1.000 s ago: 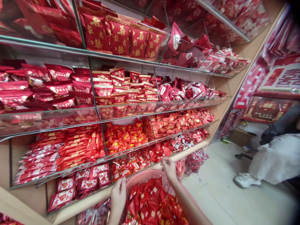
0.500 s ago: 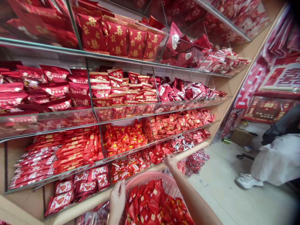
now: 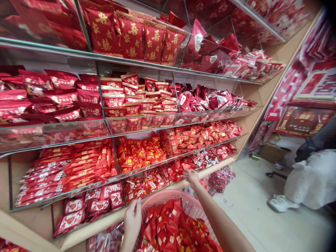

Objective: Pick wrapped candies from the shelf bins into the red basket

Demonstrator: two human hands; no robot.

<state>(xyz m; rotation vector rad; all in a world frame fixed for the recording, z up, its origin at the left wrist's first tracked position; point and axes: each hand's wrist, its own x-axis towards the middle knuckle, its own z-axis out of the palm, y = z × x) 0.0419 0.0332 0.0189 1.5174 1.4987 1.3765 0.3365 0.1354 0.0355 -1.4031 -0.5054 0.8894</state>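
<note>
A pink perforated plastic basket (image 3: 187,201) stands below me, heaped with small red candy packets (image 3: 173,224). My left hand (image 3: 132,217) is at its left rim, fingers closed over the edge. My right hand (image 3: 191,176) reaches past the basket to the front of the lowest shelf, against the red packets (image 3: 177,169) in a compartment there. Its fingers are bent inward, and whatever lies in them is hidden. More small red packets (image 3: 147,183) fill the compartment to the left of that hand.
Glass-fronted shelves (image 3: 136,127) of red packets rise ahead. A wooden ledge (image 3: 105,224) runs along the bottom, with bagged packets (image 3: 222,180) under it. At right, a person's white shoe (image 3: 282,203) rests on the tiled floor (image 3: 236,220), near a cardboard box (image 3: 273,153).
The view has shifted slightly. Both hands stay at almost the same places, the left at the basket rim and the right at the lowest shelf.
</note>
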